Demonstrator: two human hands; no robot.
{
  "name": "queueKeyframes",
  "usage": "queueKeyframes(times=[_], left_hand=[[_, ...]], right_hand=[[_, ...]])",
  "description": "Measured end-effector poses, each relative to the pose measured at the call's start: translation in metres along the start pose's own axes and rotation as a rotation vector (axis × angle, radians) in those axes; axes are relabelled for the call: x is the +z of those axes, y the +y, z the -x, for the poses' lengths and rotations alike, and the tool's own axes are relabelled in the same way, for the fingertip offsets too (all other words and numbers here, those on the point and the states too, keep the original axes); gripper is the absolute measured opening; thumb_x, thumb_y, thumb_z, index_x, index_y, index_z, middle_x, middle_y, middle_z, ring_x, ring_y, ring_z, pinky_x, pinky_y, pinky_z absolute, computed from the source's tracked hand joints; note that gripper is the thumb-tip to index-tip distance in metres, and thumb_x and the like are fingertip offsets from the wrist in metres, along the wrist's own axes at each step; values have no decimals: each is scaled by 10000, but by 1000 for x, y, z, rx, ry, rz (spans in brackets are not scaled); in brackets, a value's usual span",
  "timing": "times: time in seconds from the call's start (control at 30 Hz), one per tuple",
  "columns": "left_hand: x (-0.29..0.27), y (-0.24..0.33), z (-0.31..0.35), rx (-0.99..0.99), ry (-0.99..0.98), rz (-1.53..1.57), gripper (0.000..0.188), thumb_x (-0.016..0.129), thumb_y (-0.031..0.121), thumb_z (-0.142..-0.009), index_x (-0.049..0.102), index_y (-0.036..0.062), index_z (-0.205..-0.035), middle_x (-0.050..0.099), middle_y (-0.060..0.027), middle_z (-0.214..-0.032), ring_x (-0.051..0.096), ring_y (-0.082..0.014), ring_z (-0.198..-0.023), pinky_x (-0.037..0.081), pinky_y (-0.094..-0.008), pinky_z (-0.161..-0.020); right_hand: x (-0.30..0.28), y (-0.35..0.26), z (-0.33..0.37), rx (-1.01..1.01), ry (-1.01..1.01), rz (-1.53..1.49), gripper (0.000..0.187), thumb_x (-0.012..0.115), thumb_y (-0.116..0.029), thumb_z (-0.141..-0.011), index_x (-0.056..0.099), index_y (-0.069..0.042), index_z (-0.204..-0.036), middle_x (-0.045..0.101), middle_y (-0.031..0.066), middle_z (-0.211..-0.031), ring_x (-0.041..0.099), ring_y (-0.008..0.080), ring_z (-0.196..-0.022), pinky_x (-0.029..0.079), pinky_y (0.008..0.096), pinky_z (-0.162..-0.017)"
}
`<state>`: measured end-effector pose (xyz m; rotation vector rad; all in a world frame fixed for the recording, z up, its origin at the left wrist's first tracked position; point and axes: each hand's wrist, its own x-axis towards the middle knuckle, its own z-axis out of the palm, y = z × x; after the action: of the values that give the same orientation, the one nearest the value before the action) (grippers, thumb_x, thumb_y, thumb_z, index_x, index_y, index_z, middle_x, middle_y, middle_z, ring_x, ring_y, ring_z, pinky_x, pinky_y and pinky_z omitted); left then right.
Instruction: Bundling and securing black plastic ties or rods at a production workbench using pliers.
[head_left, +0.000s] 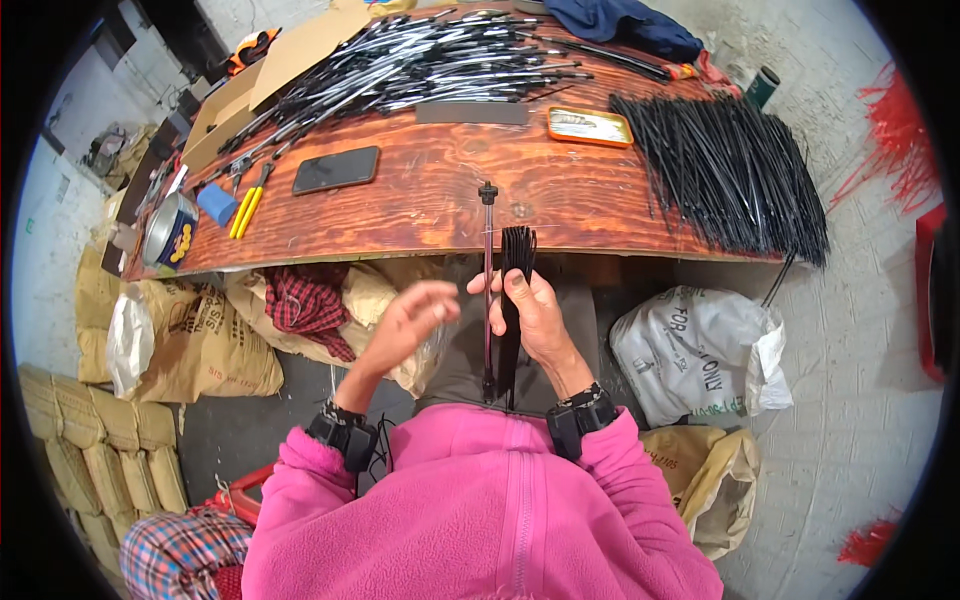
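Observation:
My right hand (540, 318) is closed around a bundle of thin black strips (518, 248), gripped upright in front of my lap. Alongside the bundle stands a slim dark-reddish rod (488, 240) with black fittings at its top and bottom, and the fingers of that hand reach to it. My left hand (408, 322) is just left of the rod, holding nothing, its fingers apart and slightly smeared by motion. Both hands are at the near edge of a reddish wooden table (420, 215).
Silver-and-black rods (400, 70) lie heaped at the back. Long black strips (730, 170) cover the table's right side, beside an orange-rimmed tray (590, 126). Left lie a phone (336, 170), yellow-handled pliers (250, 205) and a tin (170, 232). Sacks (690, 350) stand below.

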<state>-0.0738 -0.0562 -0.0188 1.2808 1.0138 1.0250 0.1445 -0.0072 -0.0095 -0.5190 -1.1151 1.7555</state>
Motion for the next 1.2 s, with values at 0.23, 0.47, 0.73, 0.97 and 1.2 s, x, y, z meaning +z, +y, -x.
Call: queueKeyframes(times=[0.23,0.47,0.73,0.97,1.2], left_hand=[[9,101,-64,329,217,35,404,597,148,-971,508,44,-1352,637,-56,-1109,606,-114,-970,501,-261,-879],[0,109,-75,196,106,112,442,638,141,-945,517,54,-1361,670,-67,-1085,630,-111,-943,511,-250,-832],[-17,109,-74,79,117,145,413,625,108,-944,544,63,-1346,682,-68,-1095,632,-115,-923,534,-275,-847],[-6,109,-85,134,71,85,420,652,112,-926,563,77,-1335,696,-72,-1065,652,-102,-877,538,-256,-803],[-1,95,-94,18,73,109,416,662,74,-912,579,71,-1319,691,-59,-1059,639,-92,-914,529,-245,-795]], right_hand=[[21,2,-10,31,-44,62,392,480,-420,-1017,532,-32,-992,658,155,-1042,541,99,-544,473,234,-542],[32,6,-21,48,-83,97,381,477,-405,-1021,518,-27,-1001,667,153,-1065,577,99,-566,487,230,-547],[7,-6,-21,30,79,138,422,455,-430,-1023,518,-13,-1000,672,197,-1057,595,119,-580,512,238,-587],[10,-33,-26,-33,-59,174,440,434,-433,-1030,535,-6,-993,676,154,-890,593,129,-568,492,239,-566],[8,-17,-26,40,-76,91,436,445,-430,-1026,548,-7,-1001,633,103,-785,578,125,-565,482,238,-561]])
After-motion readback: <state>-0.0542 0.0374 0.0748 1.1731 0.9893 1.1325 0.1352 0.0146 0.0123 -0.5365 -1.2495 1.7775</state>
